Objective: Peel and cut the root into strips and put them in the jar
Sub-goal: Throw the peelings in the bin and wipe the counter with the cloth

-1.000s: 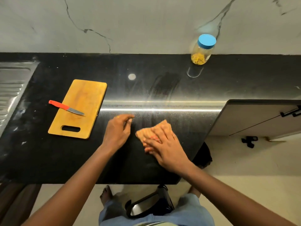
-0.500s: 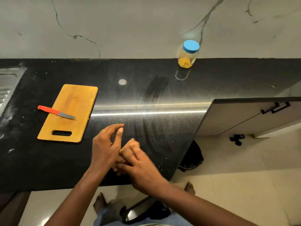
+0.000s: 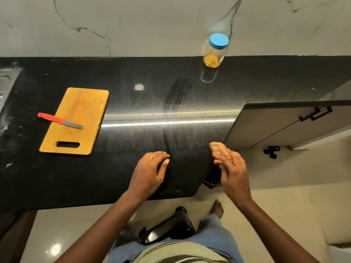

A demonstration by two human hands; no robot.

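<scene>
A clear jar point(image 3: 216, 54) with a blue lid stands at the back of the black counter point(image 3: 133, 103), with yellow strips in its bottom. On the left lies a wooden cutting board point(image 3: 76, 120), with a red-handled knife point(image 3: 58, 120) across it. My right hand point(image 3: 230, 169) grips a crumpled orange cloth point(image 3: 217, 148) at the counter's right edge. Near the front edge my left hand point(image 3: 150, 169) rests on the counter, fingers loosely curled, with nothing visible in it. No whole root is in view.
A dark bin point(image 3: 212, 177) sits on the floor just below the right hand. To the right are pale cabinet doors point(image 3: 284, 126) with black handles. A steel sink point(image 3: 5, 82) edge shows at far left. A wipe streak point(image 3: 176, 95) crosses the counter's middle.
My right hand has carried the cloth rightward from the counter's middle to its right edge, over the bin. The left hand has parted from it and settled on the counter.
</scene>
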